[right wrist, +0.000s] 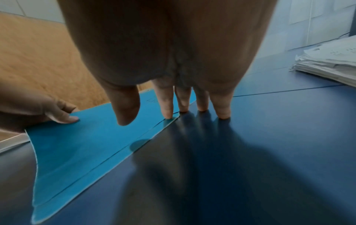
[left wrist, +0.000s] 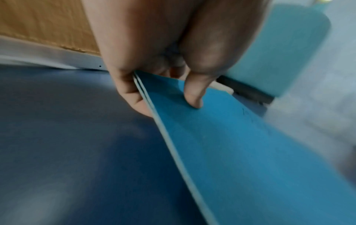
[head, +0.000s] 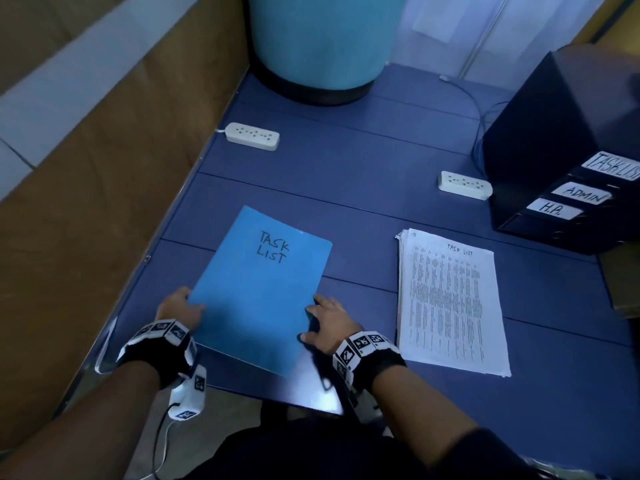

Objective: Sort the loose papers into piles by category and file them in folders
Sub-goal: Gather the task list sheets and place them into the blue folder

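Observation:
A blue folder marked "TASK LIST" lies shut on the dark blue table, near its front edge. My left hand pinches the folder's left edge, thumb on top and fingers underneath. My right hand rests with straight fingers at the folder's right edge; the index fingertip touches the cover, the others the table. A stack of white printed papers headed "TASK LIST" lies to the right, apart from both hands.
A black drawer unit with labels "TASKLIST", "ADMIN" and "H.R." stands at the back right. Two white power strips lie on the table. A large light-blue barrel stands at the back. A wooden wall runs along the left.

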Motion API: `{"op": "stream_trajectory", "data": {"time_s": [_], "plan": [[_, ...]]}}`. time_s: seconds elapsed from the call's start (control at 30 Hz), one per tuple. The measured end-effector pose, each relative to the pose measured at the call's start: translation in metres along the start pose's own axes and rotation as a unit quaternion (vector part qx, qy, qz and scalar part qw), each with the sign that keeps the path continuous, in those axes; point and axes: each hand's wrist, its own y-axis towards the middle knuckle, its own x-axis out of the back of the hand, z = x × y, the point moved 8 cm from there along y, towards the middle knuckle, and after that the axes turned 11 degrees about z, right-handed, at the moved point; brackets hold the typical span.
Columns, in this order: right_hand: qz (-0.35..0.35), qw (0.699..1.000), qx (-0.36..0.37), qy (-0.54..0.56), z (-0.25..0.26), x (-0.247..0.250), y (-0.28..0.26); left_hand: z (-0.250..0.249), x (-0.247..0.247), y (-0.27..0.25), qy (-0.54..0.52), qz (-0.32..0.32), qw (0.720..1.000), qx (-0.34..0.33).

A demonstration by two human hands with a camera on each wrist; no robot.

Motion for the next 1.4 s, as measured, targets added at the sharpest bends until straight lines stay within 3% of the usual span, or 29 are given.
{"op": "stream_trajectory", "data": {"time_s": [0.13, 0.27, 0.37, 0.57, 0.67, 0.73, 0.83, 0.9, 1.0, 1.1, 1.2, 1.3, 1.4], "plan": [[-0.086, 0.979, 0.015, 0.182, -0.015, 0.02, -0.014, -0.039, 0.015, -0.018, -0.063, -0.022, 0.993, -0.099], [-0.201, 0.904, -0.013, 0.376, -0.058, 0.043, -0.032, -0.072, 0.014, -0.029, -0.227, 0.032, 0.956, -0.181], [-0.174, 0.855, 0.03, 0.488, -0.075, 0.049, -0.046, -0.097, 0.006, -0.035, -0.319, 0.053, 0.923, -0.209], [-0.156, 0.759, 0.134, 0.618, -0.106, 0.072, -0.088, -0.158, -0.033, -0.054, -0.366, 0.096, 0.89, -0.252], [-0.152, 0.727, 0.156, 0.651, -0.125, 0.083, -0.106, -0.18, -0.056, -0.06, -0.365, 0.11, 0.889, -0.252], [-0.148, 0.702, 0.173, 0.675, -0.138, 0.089, -0.114, -0.193, -0.072, -0.062, -0.326, 0.103, 0.907, -0.247], [-0.165, 0.692, 0.169, 0.682, -0.158, 0.093, -0.122, -0.209, -0.098, -0.061, -0.138, 0.085, 0.963, -0.217], [-0.17, 0.686, 0.156, 0.69, -0.17, 0.092, -0.124, -0.223, -0.112, -0.066, -0.007, 0.066, 0.975, -0.214], [-0.168, 0.686, 0.137, 0.694, -0.177, 0.088, -0.125, -0.257, -0.143, -0.092, 0.088, 0.077, 0.964, -0.237], [-0.167, 0.702, 0.117, 0.682, -0.177, 0.084, -0.123, -0.296, -0.192, -0.122, 0.086, 0.174, 0.93, -0.313], [-0.164, 0.719, 0.104, 0.667, -0.174, 0.08, -0.118, -0.315, -0.227, -0.144, 0.105, 0.239, 0.913, -0.313], [-0.163, 0.738, 0.098, 0.648, -0.174, 0.08, -0.12, -0.32, -0.233, -0.152, 0.17, 0.229, 0.909, -0.304], [-0.173, 0.75, 0.089, 0.633, -0.177, 0.083, -0.124, -0.327, -0.204, -0.152, 0.111, 0.205, 0.91, -0.343]]}}
